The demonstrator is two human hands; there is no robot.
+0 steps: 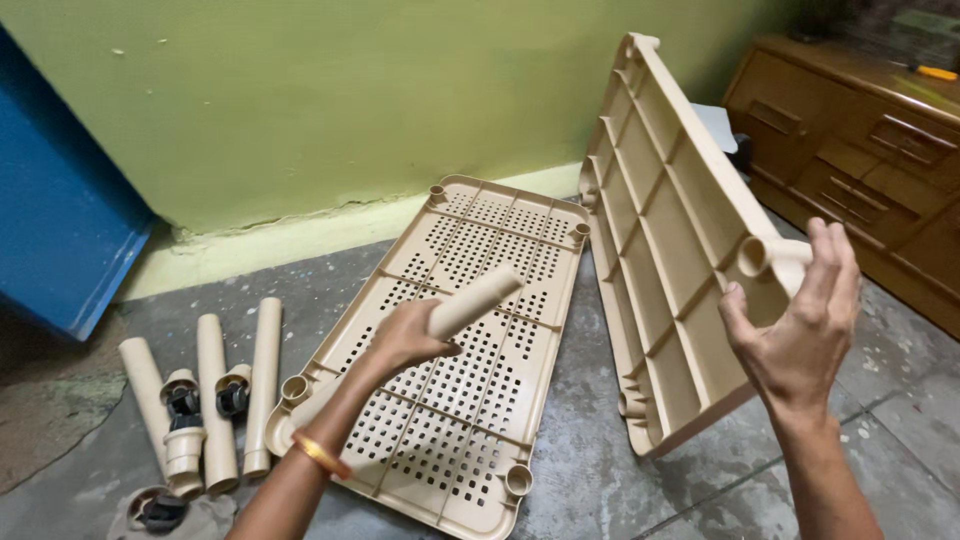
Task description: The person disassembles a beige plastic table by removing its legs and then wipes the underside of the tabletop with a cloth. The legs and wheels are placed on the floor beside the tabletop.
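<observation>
Grey concrete floor point(620, 470) holds unassembled rack parts: left hand point(405, 335) grips one beige tube point(475, 297), right hand point(800, 340) clasps tilted shelf point(665, 230); three tubes point(215, 385) remain loose.

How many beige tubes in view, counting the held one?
4. One tube in the left hand at; three lying on the floor at left. More may be hidden out of frame.
</observation>
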